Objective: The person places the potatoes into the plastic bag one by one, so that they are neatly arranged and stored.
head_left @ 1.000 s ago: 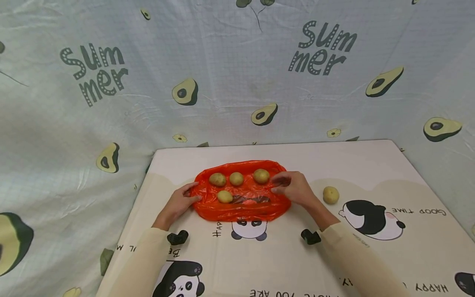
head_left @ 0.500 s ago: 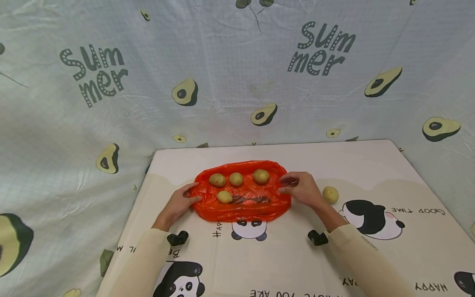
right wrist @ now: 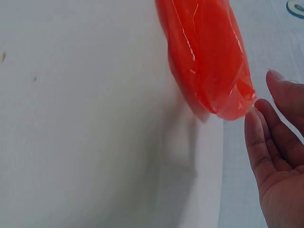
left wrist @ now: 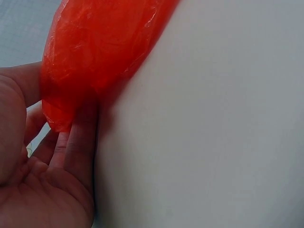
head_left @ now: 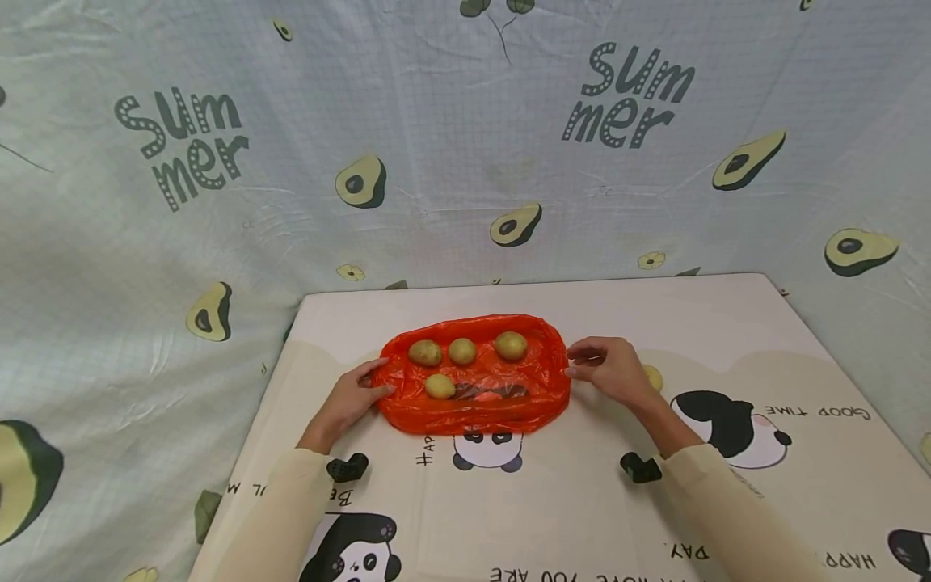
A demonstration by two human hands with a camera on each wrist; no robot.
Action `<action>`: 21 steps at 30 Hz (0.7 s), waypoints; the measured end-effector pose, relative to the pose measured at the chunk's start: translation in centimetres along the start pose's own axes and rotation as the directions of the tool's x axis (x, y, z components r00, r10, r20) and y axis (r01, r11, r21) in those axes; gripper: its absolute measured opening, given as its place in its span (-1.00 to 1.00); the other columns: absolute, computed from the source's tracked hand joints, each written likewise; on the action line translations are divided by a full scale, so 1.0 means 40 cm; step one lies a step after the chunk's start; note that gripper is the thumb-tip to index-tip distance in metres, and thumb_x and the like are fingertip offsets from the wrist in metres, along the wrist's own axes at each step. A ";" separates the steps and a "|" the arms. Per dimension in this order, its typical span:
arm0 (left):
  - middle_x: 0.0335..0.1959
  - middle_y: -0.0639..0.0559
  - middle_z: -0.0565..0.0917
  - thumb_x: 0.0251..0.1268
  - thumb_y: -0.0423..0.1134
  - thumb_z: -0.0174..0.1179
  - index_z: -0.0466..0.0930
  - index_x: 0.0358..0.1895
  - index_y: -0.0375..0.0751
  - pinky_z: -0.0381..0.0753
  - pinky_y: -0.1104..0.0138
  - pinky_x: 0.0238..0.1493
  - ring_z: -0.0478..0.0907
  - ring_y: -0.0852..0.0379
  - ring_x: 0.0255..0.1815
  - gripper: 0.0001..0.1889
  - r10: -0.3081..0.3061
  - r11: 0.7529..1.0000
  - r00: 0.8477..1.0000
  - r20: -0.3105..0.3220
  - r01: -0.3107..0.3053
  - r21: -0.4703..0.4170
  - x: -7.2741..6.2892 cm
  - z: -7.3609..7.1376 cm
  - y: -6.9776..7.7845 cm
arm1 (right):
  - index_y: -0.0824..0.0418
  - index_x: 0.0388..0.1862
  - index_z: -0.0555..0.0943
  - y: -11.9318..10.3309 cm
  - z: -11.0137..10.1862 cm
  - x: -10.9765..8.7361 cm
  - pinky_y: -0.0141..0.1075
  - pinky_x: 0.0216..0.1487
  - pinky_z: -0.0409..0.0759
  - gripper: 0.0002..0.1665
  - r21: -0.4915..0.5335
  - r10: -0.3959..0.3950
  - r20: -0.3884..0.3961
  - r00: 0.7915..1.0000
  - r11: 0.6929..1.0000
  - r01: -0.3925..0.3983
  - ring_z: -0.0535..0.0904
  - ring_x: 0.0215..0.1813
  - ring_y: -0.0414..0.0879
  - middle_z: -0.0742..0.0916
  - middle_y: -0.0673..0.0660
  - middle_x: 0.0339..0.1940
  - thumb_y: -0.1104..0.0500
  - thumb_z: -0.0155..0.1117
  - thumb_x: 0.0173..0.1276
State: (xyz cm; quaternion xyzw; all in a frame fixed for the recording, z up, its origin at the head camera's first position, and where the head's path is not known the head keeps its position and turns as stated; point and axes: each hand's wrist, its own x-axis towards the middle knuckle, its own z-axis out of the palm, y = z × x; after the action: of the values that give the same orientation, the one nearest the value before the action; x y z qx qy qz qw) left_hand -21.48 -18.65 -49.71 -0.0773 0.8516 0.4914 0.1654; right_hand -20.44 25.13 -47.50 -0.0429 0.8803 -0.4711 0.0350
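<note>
A red plastic bag (head_left: 480, 411) lies spread wide near the table's middle, its rim raised. Inside it are several potatoes: three along the back, including one at the right (head_left: 511, 346), and one potato (head_left: 440, 386) nearer the front. My left hand (head_left: 355, 396) holds the bag's left end; in the left wrist view the red plastic (left wrist: 102, 42) runs between thumb and fingers. Just past the bag's right end is my right hand (head_left: 607, 368), holding nothing, its fingers loosely bent. The right wrist view has its fingertips close to the plastic (right wrist: 213, 66); whether they touch is unclear.
Another potato (head_left: 654, 377) rests on the table right of the bag, partly hidden by my right hand. A panda-print cloth covers the table (head_left: 553, 517). Behind and at the sides hangs a pale curtain (head_left: 436, 105) with avocado prints.
My right hand has drawn back to the right, from over the bag to beside its right end, now partly covering the loose potato. My left hand and the bag stay in place.
</note>
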 end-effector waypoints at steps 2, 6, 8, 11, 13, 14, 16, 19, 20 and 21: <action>0.62 -0.30 0.26 0.50 -0.22 0.22 0.26 0.61 -0.08 0.47 -0.05 0.49 0.33 -0.25 0.53 -0.33 0.000 1.000 1.000 -0.001 0.000 0.002 0.000 0.000 0.000 | 0.29 0.10 0.73 0.005 -0.008 -0.003 -0.22 0.02 0.76 -0.65 -0.011 0.008 -0.006 1.000 1.000 -0.008 0.71 0.02 0.09 0.80 0.29 0.03 0.27 0.45 0.34; 0.64 -0.28 0.24 0.51 -0.23 0.21 0.26 0.61 -0.09 0.44 -0.05 0.51 0.31 -0.25 0.56 -0.34 -0.006 1.000 1.000 -0.001 0.006 -0.007 -0.001 0.000 0.000 | 0.28 0.11 0.73 0.014 -0.025 -0.009 -0.27 -0.02 0.74 -0.65 -0.036 0.018 -0.011 1.000 0.999 -0.019 0.71 0.02 0.09 0.80 0.28 0.04 0.27 0.43 0.35; 0.64 -0.29 0.24 0.51 -0.23 0.21 0.25 0.62 -0.09 0.44 -0.05 0.51 0.31 -0.25 0.56 -0.34 -0.005 1.000 1.000 -0.001 0.005 -0.006 -0.002 -0.001 0.000 | 0.28 0.13 0.72 0.018 -0.033 -0.011 -0.29 -0.04 0.73 -0.63 -0.039 0.023 -0.009 1.000 0.999 -0.023 0.71 0.02 0.09 0.80 0.29 0.05 0.26 0.44 0.36; 0.64 -0.28 0.24 0.51 -0.24 0.21 0.26 0.61 -0.09 0.44 -0.05 0.51 0.31 -0.25 0.56 -0.34 -0.005 1.000 1.000 -0.003 0.005 -0.010 -0.003 -0.001 0.000 | 0.30 0.14 0.71 0.022 -0.045 -0.013 -0.33 -0.06 0.71 -0.62 -0.033 0.033 -0.007 0.999 0.999 -0.033 0.70 0.02 0.09 0.79 0.31 0.07 0.26 0.43 0.36; 0.64 -0.29 0.24 0.51 -0.25 0.21 0.26 0.61 -0.10 0.44 -0.06 0.51 0.32 -0.26 0.55 -0.34 -0.002 1.000 1.000 -0.001 0.002 -0.010 -0.002 -0.001 0.000 | 0.31 0.15 0.71 0.027 -0.053 -0.014 -0.37 -0.09 0.70 -0.62 -0.035 0.033 -0.007 0.999 0.999 -0.033 0.69 0.02 0.10 0.78 0.32 0.07 0.26 0.43 0.37; 0.64 -0.29 0.24 0.51 -0.25 0.21 0.26 0.61 -0.10 0.44 -0.06 0.51 0.32 -0.26 0.55 -0.34 0.000 1.000 1.000 0.000 0.000 -0.009 -0.002 -0.002 -0.001 | 0.31 0.14 0.71 0.030 -0.057 -0.015 -0.39 -0.10 0.69 -0.62 -0.037 0.033 -0.009 0.999 0.999 -0.034 0.69 0.02 0.10 0.78 0.31 0.07 0.27 0.43 0.36; 0.64 -0.30 0.24 0.51 -0.25 0.21 0.26 0.61 -0.11 0.44 -0.06 0.51 0.32 -0.26 0.55 -0.34 0.002 1.000 1.000 0.002 -0.002 -0.010 -0.001 -0.002 -0.002 | 0.31 0.14 0.71 0.035 -0.063 -0.018 -0.42 -0.11 0.68 -0.63 -0.044 0.034 -0.012 0.999 0.998 -0.035 0.69 0.03 0.10 0.78 0.31 0.06 0.26 0.43 0.36; 0.64 -0.30 0.24 0.50 -0.25 0.21 0.27 0.61 -0.10 0.43 -0.07 0.51 0.31 -0.26 0.56 -0.34 -0.001 1.000 1.000 0.001 0.001 -0.007 -0.001 -0.003 -0.002 | 0.30 0.14 0.71 0.044 -0.072 -0.023 -0.44 -0.12 0.67 -0.63 -0.048 0.043 -0.015 0.999 0.998 -0.043 0.69 0.03 0.10 0.79 0.30 0.06 0.24 0.44 0.37; 0.64 -0.30 0.24 0.50 -0.24 0.21 0.27 0.61 -0.10 0.43 -0.07 0.51 0.31 -0.26 0.56 -0.34 -0.001 1.000 1.000 0.001 0.001 -0.006 -0.001 -0.003 -0.002 | 0.29 0.14 0.71 0.047 -0.075 -0.024 -0.44 -0.12 0.67 -0.63 -0.049 0.044 -0.017 0.999 0.998 -0.045 0.69 0.03 0.09 0.79 0.30 0.06 0.24 0.44 0.37; 0.64 -0.30 0.24 0.50 -0.24 0.21 0.27 0.61 -0.10 0.43 -0.07 0.51 0.30 -0.26 0.56 -0.34 -0.002 1.000 1.000 0.001 0.002 -0.006 0.000 -0.004 -0.002 | 0.29 0.14 0.71 0.049 -0.078 -0.025 -0.44 -0.12 0.67 -0.62 -0.048 0.046 -0.017 0.999 0.998 -0.047 0.70 0.03 0.09 0.79 0.30 0.06 0.23 0.44 0.37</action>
State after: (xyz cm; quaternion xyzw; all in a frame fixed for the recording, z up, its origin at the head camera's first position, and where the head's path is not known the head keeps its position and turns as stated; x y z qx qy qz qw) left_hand -21.47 -18.82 -49.70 -0.0784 0.8501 0.4936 0.1660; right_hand -19.83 28.89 -47.39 -0.0196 0.8926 -0.4489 0.0379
